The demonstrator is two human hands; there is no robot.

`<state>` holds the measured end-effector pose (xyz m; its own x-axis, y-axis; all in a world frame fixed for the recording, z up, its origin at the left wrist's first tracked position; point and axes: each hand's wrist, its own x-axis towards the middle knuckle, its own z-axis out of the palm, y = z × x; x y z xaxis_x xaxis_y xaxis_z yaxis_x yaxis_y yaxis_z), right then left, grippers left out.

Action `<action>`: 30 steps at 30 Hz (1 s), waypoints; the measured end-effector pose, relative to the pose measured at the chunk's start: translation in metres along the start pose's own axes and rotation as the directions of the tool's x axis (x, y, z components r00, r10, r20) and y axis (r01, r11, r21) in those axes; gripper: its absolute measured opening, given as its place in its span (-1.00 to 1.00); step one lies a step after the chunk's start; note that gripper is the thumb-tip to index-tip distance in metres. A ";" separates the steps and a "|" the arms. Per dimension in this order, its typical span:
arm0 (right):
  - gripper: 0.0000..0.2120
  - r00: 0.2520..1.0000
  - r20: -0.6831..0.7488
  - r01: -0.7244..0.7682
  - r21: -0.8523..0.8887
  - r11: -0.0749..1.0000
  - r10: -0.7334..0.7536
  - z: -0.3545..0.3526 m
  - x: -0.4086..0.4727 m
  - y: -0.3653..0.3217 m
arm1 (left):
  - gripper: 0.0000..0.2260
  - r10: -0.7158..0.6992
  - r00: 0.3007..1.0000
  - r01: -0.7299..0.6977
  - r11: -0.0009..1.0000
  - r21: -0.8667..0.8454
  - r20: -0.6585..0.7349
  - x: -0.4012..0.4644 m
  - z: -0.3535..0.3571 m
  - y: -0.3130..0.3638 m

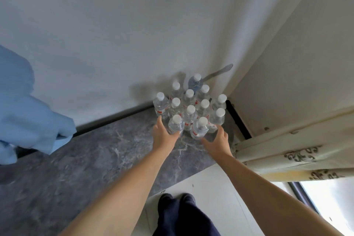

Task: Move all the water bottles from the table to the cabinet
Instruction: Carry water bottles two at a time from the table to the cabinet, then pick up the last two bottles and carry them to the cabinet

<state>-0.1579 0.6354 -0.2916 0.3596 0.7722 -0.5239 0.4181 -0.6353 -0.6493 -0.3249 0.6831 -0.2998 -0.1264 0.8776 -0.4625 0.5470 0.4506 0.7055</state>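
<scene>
12 water bottles (189,110) stand upright in a tight cluster on the grey marbled desk (95,159), up in its far corner at approx 12 o'clock from me, against the white wall (115,25). 11 are clear w/ white caps and red-white labels; 1 at the back, 12 o'clock of the group, looks blue-tinted (195,82). A metal handle-like piece (220,72) sticks out at 1 o'clock behind that one; can't tell what it is.

My left hand (164,134) is at the group's 7 o'clock edge, fingers curled round the front-left bottle (175,124), thumb up toward the bottle at the cluster's 9 o'clock (161,104). My right hand (218,141) is at the 5 o'clock edge, fingers reaching to the base of the front-right bottle (200,128), thumb by the bottle at 3 o'clock (217,119). Can't tell whether the right hand is actually gripping or just touching.

1 pale blue cloth (24,113) lies at 9 o'clock, well apart from the bottles. 1 cream cabinet (287,82) w/ ornate trim sits just beside the cluster at 3 o'clock. My legs in dark trousers (182,216) show at 6 o'clock over the white floor (210,188).
</scene>
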 end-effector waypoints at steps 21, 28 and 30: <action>-0.62 0.545 0.786 0.831 -0.460 0.314 -0.290 0.061 -0.116 -0.107 | -0.57 -0.131 0.976 0.162 0.970 0.182 -0.173 -0.200 -0.121 -0.051; -0.61 0.175 0.978 0.982 -0.181 -0.051 -0.110 0.171 -0.253 -0.099 | -0.56 -0.495 0.742 0.461 0.866 -0.193 -0.452 -0.343 -0.158 -0.158; -0.62 0.054 0.998 0.982 -0.060 -0.178 -0.040 0.196 -0.301 -0.089 | -0.54 -0.565 0.660 0.493 0.823 -0.282 -0.495 -0.388 -0.162 -0.185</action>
<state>-0.4668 0.4628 -0.1842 -0.8296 0.0818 -0.5524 0.3292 0.8706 -0.3656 -0.5108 0.2858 -0.1636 -0.8019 0.4061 -0.4382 0.1549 0.8497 0.5041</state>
